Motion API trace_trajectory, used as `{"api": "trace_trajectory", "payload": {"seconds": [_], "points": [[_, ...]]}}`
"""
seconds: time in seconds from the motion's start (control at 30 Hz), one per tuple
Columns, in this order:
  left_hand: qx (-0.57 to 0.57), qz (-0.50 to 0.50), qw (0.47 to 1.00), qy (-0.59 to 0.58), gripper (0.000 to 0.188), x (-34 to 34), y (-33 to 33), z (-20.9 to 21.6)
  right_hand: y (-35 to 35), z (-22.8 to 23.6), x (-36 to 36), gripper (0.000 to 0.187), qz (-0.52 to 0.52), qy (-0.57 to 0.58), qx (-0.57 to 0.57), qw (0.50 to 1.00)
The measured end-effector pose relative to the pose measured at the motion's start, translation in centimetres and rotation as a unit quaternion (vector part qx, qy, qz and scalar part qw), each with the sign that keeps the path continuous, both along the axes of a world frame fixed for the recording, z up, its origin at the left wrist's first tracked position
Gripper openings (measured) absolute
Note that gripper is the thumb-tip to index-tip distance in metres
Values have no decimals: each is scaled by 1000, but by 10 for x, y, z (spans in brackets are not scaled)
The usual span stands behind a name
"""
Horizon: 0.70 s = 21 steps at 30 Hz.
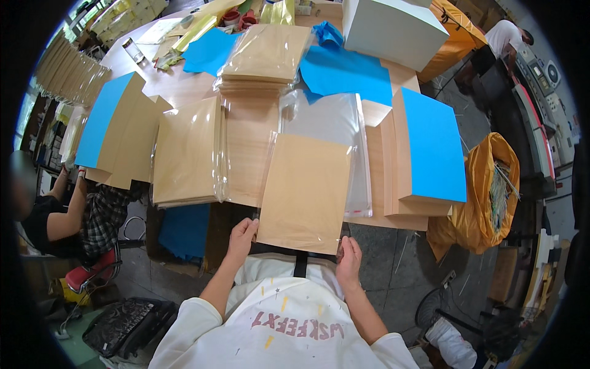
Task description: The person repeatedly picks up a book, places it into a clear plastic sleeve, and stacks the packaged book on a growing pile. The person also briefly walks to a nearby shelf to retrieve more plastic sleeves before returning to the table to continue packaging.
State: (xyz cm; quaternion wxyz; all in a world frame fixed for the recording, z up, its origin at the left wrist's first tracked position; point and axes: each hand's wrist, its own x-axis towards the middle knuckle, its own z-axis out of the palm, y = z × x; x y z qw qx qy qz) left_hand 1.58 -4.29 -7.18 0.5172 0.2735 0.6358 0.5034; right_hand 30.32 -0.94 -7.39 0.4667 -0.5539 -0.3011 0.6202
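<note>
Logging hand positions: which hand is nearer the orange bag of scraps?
Right. The right hand holds the brown stack's lower right corner, toward the orange bag; the left hand grips the far corner.

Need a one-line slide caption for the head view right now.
Both hands, left hand and right hand, hold a tan paper stack in a clear sleeve at the wooden table edge.

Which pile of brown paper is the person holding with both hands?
The brown stack in a clear bag at the table's near edge: the left hand and right hand grip its bottom corners. The other piles lie untouched.
</note>
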Motion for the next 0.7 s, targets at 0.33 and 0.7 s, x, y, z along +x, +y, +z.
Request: {"api": "trace_trajectory", "payload": {"seconds": [0.33, 0.7], "points": [[-196, 67, 978, -28, 66, 18, 13, -36, 26, 1, -11, 32, 44, 55, -93, 993], [-125, -92, 888, 434, 49, 56, 30, 50, 28, 19, -25, 55, 136, -303, -12, 943]]}}
